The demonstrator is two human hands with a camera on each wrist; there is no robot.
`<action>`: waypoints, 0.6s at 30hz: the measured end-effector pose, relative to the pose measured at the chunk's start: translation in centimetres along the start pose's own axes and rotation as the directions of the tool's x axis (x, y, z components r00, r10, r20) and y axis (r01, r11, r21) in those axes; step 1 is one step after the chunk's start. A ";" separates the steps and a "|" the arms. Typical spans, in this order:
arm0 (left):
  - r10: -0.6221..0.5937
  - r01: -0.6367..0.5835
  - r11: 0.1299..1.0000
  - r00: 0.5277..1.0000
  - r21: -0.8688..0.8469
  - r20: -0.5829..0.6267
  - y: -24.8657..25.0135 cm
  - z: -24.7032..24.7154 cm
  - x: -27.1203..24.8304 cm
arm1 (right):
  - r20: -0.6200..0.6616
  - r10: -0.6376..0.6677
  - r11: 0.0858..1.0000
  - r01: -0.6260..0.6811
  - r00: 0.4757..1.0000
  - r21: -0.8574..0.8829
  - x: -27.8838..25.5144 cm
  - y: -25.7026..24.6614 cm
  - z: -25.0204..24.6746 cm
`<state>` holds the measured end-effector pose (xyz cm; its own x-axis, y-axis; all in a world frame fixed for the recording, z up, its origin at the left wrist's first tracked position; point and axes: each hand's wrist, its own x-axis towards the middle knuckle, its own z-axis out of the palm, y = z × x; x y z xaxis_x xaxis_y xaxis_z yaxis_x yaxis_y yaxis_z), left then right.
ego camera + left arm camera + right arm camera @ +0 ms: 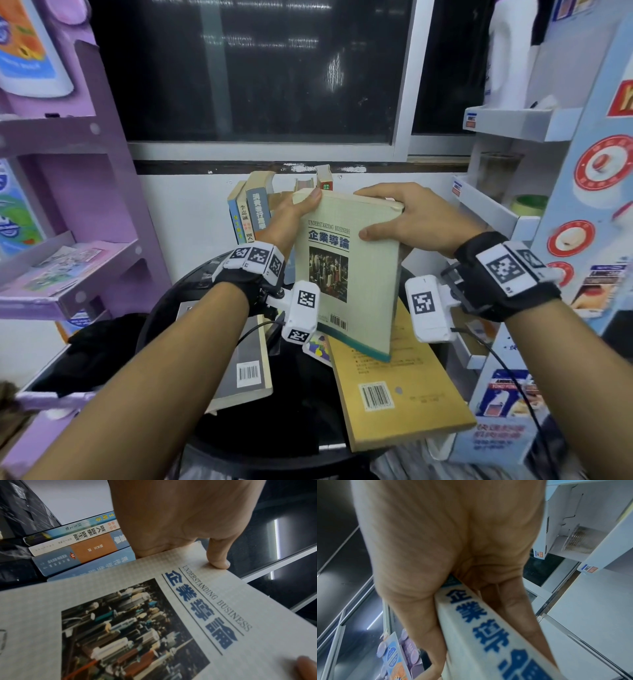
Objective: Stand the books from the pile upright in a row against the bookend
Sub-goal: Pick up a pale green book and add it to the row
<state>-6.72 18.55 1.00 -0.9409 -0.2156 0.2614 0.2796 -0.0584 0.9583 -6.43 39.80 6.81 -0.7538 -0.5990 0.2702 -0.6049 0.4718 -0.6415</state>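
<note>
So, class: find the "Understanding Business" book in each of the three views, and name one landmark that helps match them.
Head: Understanding Business book at centre, held tilted by both hands.
Left wrist: its front cover fills the lower picture, left hand's thumb on its top edge.
Right wrist: its spine runs from centre to bottom right.
Shared landmark: the blue title characters.

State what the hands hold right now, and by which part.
Both hold the Understanding Business book: left hand pinches its top left corner, right hand grips the spine edge near the top.
</note>
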 end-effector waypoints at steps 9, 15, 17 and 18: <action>0.013 -0.005 0.992 0.998 0.125 -0.063 0.7 0.1 0.1 | -0.132 -0.061 0.996 0.053 0.989 -0.066 0.0 -0.1 0.9; 0.122 -0.092 0.971 0.984 0.222 -0.128 1.3 0.2 1.2 | -0.184 -0.068 0.994 0.051 0.981 -0.094 -0.1 0.0 0.5; 0.156 -0.115 0.956 0.979 0.269 -0.135 1.5 0.2 2.0 | -0.218 -0.061 0.994 0.039 0.974 -0.104 -0.2 0.1 0.0; 0.165 -0.120 0.946 0.978 0.300 -0.130 1.6 0.3 2.3 | -0.233 -0.053 0.994 0.030 0.971 -0.103 -0.3 0.2 -0.3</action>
<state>-8.52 18.21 3.16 -0.8491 -0.3467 0.3985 0.3197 0.2631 0.9102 -6.41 40.27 6.84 -0.7597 -0.4559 0.4636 -0.6501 0.5178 -0.5562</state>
